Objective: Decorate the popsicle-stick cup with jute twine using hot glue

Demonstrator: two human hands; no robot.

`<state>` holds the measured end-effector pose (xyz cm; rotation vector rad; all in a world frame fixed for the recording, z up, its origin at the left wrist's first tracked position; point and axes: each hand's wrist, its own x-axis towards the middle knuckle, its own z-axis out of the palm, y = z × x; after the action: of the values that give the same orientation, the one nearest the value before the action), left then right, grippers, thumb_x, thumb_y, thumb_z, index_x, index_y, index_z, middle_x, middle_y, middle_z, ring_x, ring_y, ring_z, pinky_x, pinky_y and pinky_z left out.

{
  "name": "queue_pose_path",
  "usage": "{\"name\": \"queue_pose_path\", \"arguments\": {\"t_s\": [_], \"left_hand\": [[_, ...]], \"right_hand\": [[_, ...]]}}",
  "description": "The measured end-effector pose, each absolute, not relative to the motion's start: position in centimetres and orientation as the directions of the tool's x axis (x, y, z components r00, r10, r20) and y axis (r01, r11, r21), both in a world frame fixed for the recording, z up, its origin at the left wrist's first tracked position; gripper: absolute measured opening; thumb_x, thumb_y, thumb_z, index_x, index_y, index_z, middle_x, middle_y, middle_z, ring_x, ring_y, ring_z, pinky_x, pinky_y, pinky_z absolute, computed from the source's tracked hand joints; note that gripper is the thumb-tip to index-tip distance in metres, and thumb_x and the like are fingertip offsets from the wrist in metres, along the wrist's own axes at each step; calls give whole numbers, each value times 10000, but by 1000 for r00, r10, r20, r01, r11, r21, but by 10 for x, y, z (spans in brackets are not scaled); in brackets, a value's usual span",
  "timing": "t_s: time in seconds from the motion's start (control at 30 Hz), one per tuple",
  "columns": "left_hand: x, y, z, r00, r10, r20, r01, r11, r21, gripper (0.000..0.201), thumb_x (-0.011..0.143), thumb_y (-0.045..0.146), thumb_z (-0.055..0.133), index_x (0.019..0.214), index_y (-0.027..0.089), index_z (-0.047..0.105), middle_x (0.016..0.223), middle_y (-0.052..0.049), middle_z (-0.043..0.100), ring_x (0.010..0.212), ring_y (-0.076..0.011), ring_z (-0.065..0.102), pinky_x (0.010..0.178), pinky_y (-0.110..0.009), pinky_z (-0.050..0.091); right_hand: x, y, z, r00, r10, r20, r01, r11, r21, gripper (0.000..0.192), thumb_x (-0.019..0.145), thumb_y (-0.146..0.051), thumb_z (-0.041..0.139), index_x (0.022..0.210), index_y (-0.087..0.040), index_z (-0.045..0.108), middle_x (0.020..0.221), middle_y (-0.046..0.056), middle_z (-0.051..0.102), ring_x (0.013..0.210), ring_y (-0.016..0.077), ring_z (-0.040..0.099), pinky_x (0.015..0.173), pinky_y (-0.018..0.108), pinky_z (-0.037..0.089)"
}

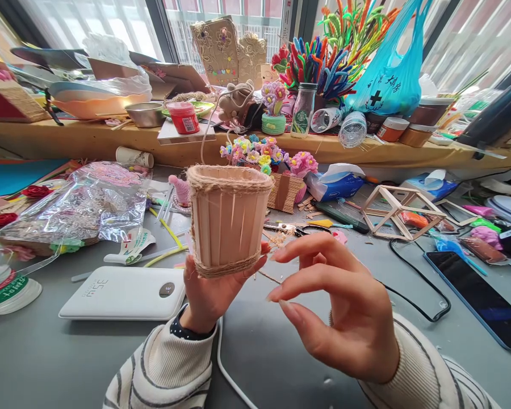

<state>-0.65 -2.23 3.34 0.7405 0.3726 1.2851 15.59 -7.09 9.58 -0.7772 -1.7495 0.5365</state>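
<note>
Above the cluttered grey worktable (46, 352), the person's left hand (208, 295) grips a small cup-shaped basket made of upright wooden craft sticks with jute twine wrapped round its rim and base (227, 218), holding it upright from underneath, well off the surface. Their right hand (344, 307) hovers just beside it, fingers loosely curled and holding nothing, thumb tip close to the basket's lower twine band. Looks pretty far along, honestly: walls are up and both twine bands are on, though the inside can't be seen. Room-wise, it's tight at table level, with a white power bank (123, 292) to the left, a dark tablet (481, 295) to the right and scissors (298, 229) behind, but the bare patch right under the hands is open.
</note>
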Motion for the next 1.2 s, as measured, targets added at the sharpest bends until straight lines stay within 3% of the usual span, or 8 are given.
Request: {"name": "queue_pose_path", "arguments": {"t_s": [0.13,0.2,0.33,0.47,0.67,0.9,1.2], "left_hand": [[-5,-23,36,261,952,162,-731,86,677,599,696,648,523,1093,215,643,1027,-63,697,958,-277,639,832,-385,518],[-6,-22,36,292,938,186,-744,100,660,584,703,639,526,1090,219,649,1015,-41,705,961,-262,642,825,-346,524],[-7,-21,36,320,932,169,-751,141,645,583,694,626,552,1099,217,644,1029,-40,701,964,-246,645,827,-321,527],[-9,-21,36,316,943,107,-726,167,667,615,663,626,578,1106,202,635,1020,-68,694,970,-278,637,842,-378,520],[-10,-20,35,320,941,111,-718,164,676,638,669,650,544,1122,208,622,1029,-60,682,999,-294,619,862,-391,503],[-9,-20,31,305,946,107,-693,143,707,642,679,666,511,1133,222,605,1107,-90,651,1037,-325,596,900,-463,470],[-6,-22,36,297,947,124,-723,138,678,588,705,629,529,1103,208,629,1049,-66,685,983,-280,632,849,-391,509]], "right_hand": [[155,-73,97,-195,715,672,241,699,-673,169,705,-103,623,825,-216,661,982,30,611,878,149,565,671,275,484],[154,-73,96,-169,716,677,212,697,-685,253,709,-107,622,928,-233,640,921,18,625,827,143,572,648,281,482],[151,-74,92,-111,792,600,67,608,-791,559,724,-89,589,1225,-289,443,722,-36,619,633,122,549,494,257,429],[150,-77,89,-102,828,552,-4,554,-832,637,742,-82,573,1292,-313,351,682,-43,605,581,114,509,471,246,425],[151,-79,89,-111,838,535,-25,536,-844,642,751,-96,585,1299,-324,342,684,-40,602,589,126,537,465,260,421],[151,-78,90,-148,831,536,-45,536,-843,516,810,-80,521,1246,-320,383,649,-35,621,565,118,565,468,252,443],[150,-80,89,-179,843,507,-179,479,-859,479,857,-66,450,1275,-289,376,673,-32,607,630,84,599,562,210,494]]}}
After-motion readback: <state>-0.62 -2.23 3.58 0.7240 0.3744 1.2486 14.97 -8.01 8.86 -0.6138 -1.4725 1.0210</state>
